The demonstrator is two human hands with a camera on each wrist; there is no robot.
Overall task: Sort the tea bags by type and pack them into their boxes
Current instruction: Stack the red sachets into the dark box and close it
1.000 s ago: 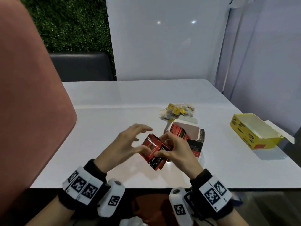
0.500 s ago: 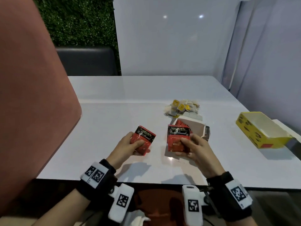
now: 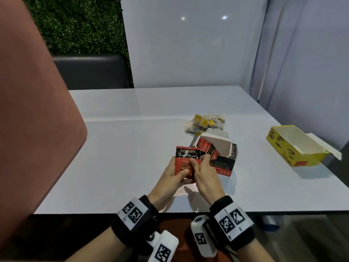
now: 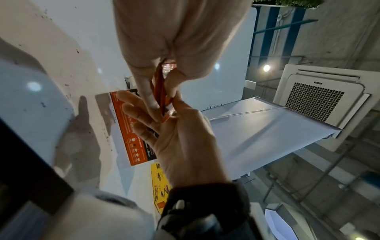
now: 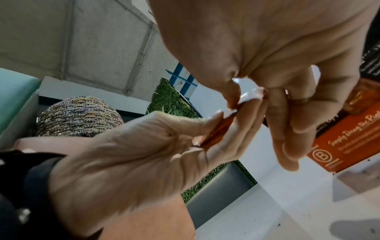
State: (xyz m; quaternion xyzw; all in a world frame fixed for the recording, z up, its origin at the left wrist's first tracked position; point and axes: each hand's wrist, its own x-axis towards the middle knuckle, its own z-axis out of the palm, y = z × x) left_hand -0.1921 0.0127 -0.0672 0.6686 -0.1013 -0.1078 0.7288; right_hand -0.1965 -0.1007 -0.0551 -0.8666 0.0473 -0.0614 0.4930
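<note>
The stack of red tea bags (image 3: pixel 186 161) is held upright above the surface (image 3: pixel 132 157), pinched between both hands. The left hand (image 3: pixel 174 175) rises from the near edge with the wrist low; its fingers (image 4: pixel 144 91) and thumb clamp the stack from its left side. The right hand (image 3: pixel 204 173) comes in from the right, palm turned toward the stack; its thumb and fingers (image 5: pixel 277 113) are curled and pinch the stack's right edge. Just beyond the right fingers stands the open red and black box (image 3: pixel 222 157), with red tea bags already standing inside. Farther beyond lies the pile of yellow-tagged tea bags (image 3: pixel 206 122). Well off to the right sits the open yellow box (image 3: pixel 294 146).
</note>
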